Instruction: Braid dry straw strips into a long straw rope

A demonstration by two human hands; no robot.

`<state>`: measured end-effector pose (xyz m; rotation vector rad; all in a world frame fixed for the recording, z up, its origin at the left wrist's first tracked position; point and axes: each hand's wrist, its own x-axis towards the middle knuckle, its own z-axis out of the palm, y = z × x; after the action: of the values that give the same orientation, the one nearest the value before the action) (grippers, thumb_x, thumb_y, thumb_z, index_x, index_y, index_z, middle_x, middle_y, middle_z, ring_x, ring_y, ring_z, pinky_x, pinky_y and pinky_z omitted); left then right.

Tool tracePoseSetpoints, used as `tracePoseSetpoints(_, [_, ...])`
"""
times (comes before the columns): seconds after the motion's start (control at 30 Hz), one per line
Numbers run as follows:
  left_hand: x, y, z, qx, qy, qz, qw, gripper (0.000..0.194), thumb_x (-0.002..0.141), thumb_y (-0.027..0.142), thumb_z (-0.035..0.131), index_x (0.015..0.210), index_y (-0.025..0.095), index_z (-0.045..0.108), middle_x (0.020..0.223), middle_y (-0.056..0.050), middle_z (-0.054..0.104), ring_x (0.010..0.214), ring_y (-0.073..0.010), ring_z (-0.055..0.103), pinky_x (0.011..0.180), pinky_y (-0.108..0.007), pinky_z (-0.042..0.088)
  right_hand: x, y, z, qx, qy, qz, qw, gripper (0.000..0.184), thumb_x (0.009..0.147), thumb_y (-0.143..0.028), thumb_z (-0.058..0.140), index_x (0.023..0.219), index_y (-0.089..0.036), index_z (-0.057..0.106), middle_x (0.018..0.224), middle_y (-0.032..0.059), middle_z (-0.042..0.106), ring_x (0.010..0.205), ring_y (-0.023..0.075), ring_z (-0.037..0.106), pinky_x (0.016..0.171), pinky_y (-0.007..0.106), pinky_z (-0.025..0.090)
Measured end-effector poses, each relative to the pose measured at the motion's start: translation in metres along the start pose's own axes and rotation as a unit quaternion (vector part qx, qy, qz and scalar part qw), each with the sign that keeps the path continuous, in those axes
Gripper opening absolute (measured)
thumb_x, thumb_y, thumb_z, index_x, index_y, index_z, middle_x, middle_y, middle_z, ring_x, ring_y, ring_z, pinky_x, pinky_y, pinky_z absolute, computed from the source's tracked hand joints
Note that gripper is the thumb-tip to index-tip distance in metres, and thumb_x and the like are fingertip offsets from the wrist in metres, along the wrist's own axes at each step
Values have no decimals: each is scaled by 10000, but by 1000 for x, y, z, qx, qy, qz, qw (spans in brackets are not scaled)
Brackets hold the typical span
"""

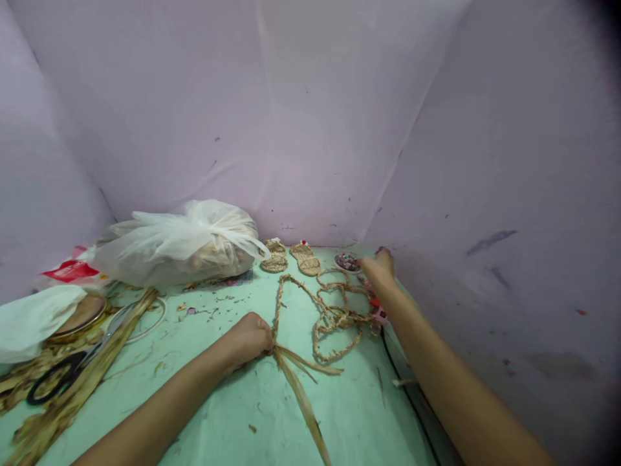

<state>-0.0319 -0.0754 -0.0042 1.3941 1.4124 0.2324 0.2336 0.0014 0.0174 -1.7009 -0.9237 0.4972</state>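
Observation:
My left hand (253, 336) is closed around a braided straw rope (277, 299), near the end where loose flat strands (301, 395) fan out over the green tabletop. From there the rope runs up and right into a loose coil (337, 317). My right hand (381, 266) reaches to the far right corner, beside a small round dish (347, 261) filled with tiny coloured bits. Its fingers are partly hidden and blurred, so what it touches does not show. Two small woven slippers (305, 257) lie by the back wall, one with a red dot on top.
A knotted white plastic bag (194, 243) bulges at the back left. Scissors with black handles (58, 377) lie among dry strips (92, 382) and a white ring (154, 323). Right of the coil sit small pink and red items (378, 313); a black cable (405, 388) follows the right edge.

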Motion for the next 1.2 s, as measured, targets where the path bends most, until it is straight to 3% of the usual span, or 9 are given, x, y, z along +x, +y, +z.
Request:
tracePoseSetpoints(0.07, [-2, 1, 0, 1, 0, 0, 1000, 79, 524, 130, 453, 451, 157, 436, 306, 77, 243, 262, -40, 145, 302, -204, 71, -41, -11, 5, 45, -56, 13, 997, 185, 561, -136, 589, 729, -165, 518, 727, 59, 558, 746, 195, 549, 584, 275, 433])
tracePoseSetpoints(0.13, [-4, 1, 0, -3, 1, 7, 1000, 81, 522, 140, 457, 452, 162, 421, 305, 82, 227, 259, -40, 140, 296, -204, 76, -87, -15, 15, 140, -248, 102, 953, 216, 580, -120, 572, 789, -150, 529, 763, 68, 585, 727, 171, 571, 617, 264, 445])
tracePoseSetpoints(0.17, [-4, 0, -1, -7, 2, 13, 1000, 85, 524, 148, 461, 453, 162, 415, 305, 83, 226, 258, -39, 142, 296, -203, 79, -108, -15, 22, 149, -305, 128, 932, 230, 585, -130, 575, 809, -149, 527, 760, 66, 593, 705, 163, 576, 619, 262, 445])
tracePoseSetpoints(0.3, [-2, -7, -4, -37, -13, 34, 999, 90, 533, 206, 490, 484, 155, 433, 329, 82, 278, 262, -30, 160, 299, -190, 77, -158, -1, 53, 20, -341, 107, 934, 147, 604, -154, 547, 750, -171, 544, 655, 31, 583, 657, 151, 548, 575, 235, 398])
tracePoseSetpoints(0.43, [2, -12, -8, -74, -37, 27, 996, 86, 520, 228, 483, 508, 163, 429, 341, 85, 275, 278, -28, 145, 299, -183, 67, -164, 6, 70, -36, -336, 77, 938, 93, 589, -141, 498, 671, -166, 535, 567, 8, 537, 611, 142, 511, 531, 222, 349])
tracePoseSetpoints(0.57, [5, -15, -10, -87, -46, 36, 995, 74, 508, 225, 469, 527, 168, 424, 350, 86, 261, 286, -31, 132, 301, -188, 53, -166, 0, 64, -21, -314, 117, 942, 108, 562, -128, 472, 658, -173, 495, 508, -27, 466, 497, 107, 428, 460, 210, 298])
tracePoseSetpoints(0.77, [6, -16, -10, -80, -55, 44, 994, 82, 518, 233, 486, 542, 159, 460, 353, 85, 282, 280, -30, 144, 303, -186, 69, -168, -3, 54, 50, -444, 113, 887, 123, 553, -110, 423, 446, -168, 403, 365, -59, 315, 363, 61, 264, 404, 203, 218])
tracePoseSetpoints(0.93, [1, -12, -13, -90, -62, 52, 993, 79, 524, 214, 497, 533, 157, 443, 378, 78, 303, 299, -25, 151, 317, -189, 58, -161, -1, 50, 102, -489, 154, 852, 44, 536, -145, 484, 539, -147, 527, 433, -30, 462, 421, 82, 395, 455, 202, 306])
tracePoseSetpoints(1.2, [3, -12, -16, -84, -80, 58, 992, 111, 507, 208, 485, 500, 172, 380, 381, 84, 257, 302, -24, 143, 302, -187, 56, -155, 0, 50, 135, -523, 147, 828, 53, 543, -135, 529, 506, -142, 491, 417, -50, 418, 395, 56, 353, 441, 191, 298])
